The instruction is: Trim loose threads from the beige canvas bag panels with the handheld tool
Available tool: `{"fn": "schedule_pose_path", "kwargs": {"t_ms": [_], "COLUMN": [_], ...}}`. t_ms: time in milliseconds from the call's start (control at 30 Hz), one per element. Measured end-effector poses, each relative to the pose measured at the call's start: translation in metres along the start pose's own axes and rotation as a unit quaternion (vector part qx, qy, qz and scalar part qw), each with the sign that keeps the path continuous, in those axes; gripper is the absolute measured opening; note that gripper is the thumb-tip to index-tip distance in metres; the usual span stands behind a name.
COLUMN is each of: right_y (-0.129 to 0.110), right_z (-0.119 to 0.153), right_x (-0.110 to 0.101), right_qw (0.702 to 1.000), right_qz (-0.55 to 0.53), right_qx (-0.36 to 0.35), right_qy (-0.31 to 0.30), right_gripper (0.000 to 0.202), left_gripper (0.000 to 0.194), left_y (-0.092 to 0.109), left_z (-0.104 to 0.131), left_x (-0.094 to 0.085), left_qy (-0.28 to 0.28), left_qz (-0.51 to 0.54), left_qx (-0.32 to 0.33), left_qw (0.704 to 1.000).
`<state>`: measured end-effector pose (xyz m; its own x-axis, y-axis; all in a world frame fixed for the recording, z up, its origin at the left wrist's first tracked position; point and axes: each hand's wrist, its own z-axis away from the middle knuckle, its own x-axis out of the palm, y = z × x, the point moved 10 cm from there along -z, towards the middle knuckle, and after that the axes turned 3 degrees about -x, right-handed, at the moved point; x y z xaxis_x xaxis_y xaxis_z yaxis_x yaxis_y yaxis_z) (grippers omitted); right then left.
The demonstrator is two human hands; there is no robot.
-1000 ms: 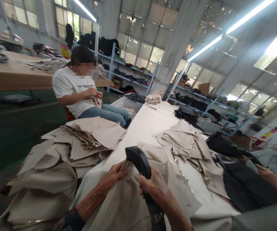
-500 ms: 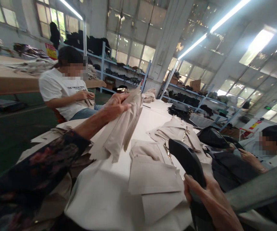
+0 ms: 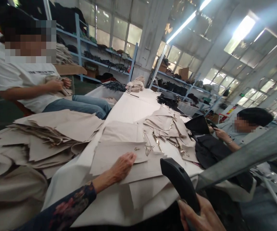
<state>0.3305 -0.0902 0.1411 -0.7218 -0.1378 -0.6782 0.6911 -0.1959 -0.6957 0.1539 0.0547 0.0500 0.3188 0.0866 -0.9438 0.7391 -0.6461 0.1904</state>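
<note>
My left hand [image 3: 125, 166], its fingers curled together, rests at the edge of a beige fabric piece [image 3: 114, 154] with a small metal fitting on it. Whether the fingers pinch the cloth is hard to make out. In my right hand [image 3: 198, 210] is a black curved handheld tool [image 3: 180, 179], held above the front edge of the white-covered table. More beige pieces with metallic zipper parts [image 3: 169, 123] lie farther back on the table. To the left, a layered heap of beige fabric [image 3: 56, 128] spreads beside the white cover.
A seated person in a white shirt [image 3: 25, 77] is at the left. Another person [image 3: 227, 136] at the right handles black fabric [image 3: 213, 152]. A grey metal bar [image 3: 244, 158] slants across the right. Black pieces [image 3: 168, 100] and folded beige cloth [image 3: 135, 85] lie at the far end.
My left hand has come down from its raised place and let go of the beige cloth bundle. The view has shifted, showing more of the left heap. My right hand still holds the black tool.
</note>
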Motion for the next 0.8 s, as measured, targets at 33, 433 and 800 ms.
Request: {"fn": "schedule_pose_path", "kwargs": {"t_ms": [33, 433, 800], "right_y": [0.001, -0.007, -0.022], "right_z": [-0.003, -0.071, -0.149], "right_x": [0.004, 0.053, 0.054], "right_qw": [1.0, 0.996, 0.996], "right_qz": [-0.013, -0.085, -0.076], "right_qx": [0.004, 0.006, 0.014], "right_qy": [-0.004, -0.011, 0.054], "right_gripper": [0.037, 0.021, 0.021], "left_gripper": [0.022, 0.021, 0.029], "left_y": [-0.004, -0.118, -0.128], "left_z": [0.002, -0.025, -0.019], "left_x": [-0.004, -0.023, -0.014], "left_qy": [-0.002, 0.22, 0.207], "left_qz": [0.019, 0.149, 0.206], "left_qx": [-0.004, -0.111, -0.126], "left_qw": [1.0, 0.958, 0.948]}}
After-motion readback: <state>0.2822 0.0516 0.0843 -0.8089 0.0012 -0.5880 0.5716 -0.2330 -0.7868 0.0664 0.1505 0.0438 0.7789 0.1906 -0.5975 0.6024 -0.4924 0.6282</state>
